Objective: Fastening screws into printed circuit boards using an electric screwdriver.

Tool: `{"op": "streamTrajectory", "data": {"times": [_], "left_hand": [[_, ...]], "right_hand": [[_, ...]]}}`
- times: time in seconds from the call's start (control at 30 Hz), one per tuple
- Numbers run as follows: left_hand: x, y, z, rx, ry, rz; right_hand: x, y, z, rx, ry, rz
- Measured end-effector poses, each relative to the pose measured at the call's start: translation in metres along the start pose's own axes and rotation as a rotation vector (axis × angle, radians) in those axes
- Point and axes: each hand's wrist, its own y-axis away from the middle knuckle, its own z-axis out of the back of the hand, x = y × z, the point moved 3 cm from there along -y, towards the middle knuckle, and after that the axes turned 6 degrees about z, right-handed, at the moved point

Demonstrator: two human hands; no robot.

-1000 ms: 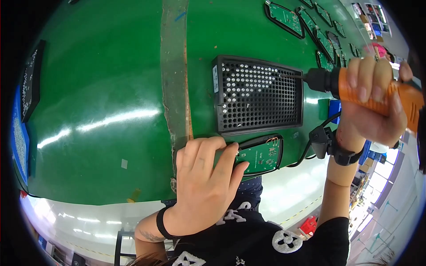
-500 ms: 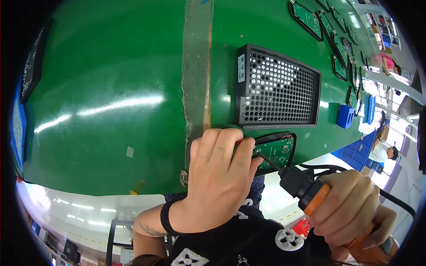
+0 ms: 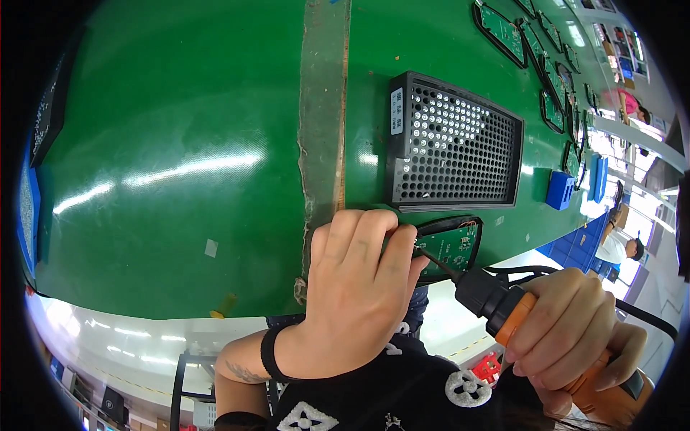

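Note:
A green circuit board (image 3: 453, 246) in a black frame lies near the table's front edge. My left hand (image 3: 363, 287) is closed at its left end, thumb and curled fingers gripping there; the fingertips are partly hidden. In my right hand (image 3: 564, 330) is an orange and black electric screwdriver (image 3: 514, 316), my fingers wrapped round its body. Its thin bit slants up and left, the tip meeting the board close beside my left thumb. Just beyond the board sits a black screw tray (image 3: 460, 161) with rows of holes, some at its far left holding silver screws.
Several framed circuit boards (image 3: 501, 34) are spread along the far right of the green table (image 3: 180, 237). A blue block (image 3: 560, 189) stands at the right. A black cable (image 3: 640, 316) runs behind my right hand. Another dark tray (image 3: 50, 108) is at the far left.
The view has shifted slightly, so the tray and board appear a little further right. Both hands keep nearly the same pose, with the bit still at the board.

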Motion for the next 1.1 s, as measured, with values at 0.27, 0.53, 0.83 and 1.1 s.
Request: {"op": "streamTrajectory", "data": {"times": [0.27, 0.53, 0.83, 1.1], "left_hand": [[0.004, 0.000, 0.001, -0.011, -0.009, 0.002], [0.001, 0.000, 0.000, -0.015, 0.006, -0.001], [0.001, 0.000, -0.003, -0.016, 0.016, -0.008], [-0.013, -0.003, 0.006, 0.040, -0.087, 0.029]], "right_hand": [[-0.004, 0.002, 0.000, 0.006, 0.010, 0.001], [-0.001, -0.002, -0.004, 0.028, 0.055, -0.039], [-0.009, -0.007, -0.014, 0.119, 0.111, -0.144], [-0.002, -0.008, -0.009, -0.026, 0.112, -0.113]]}}
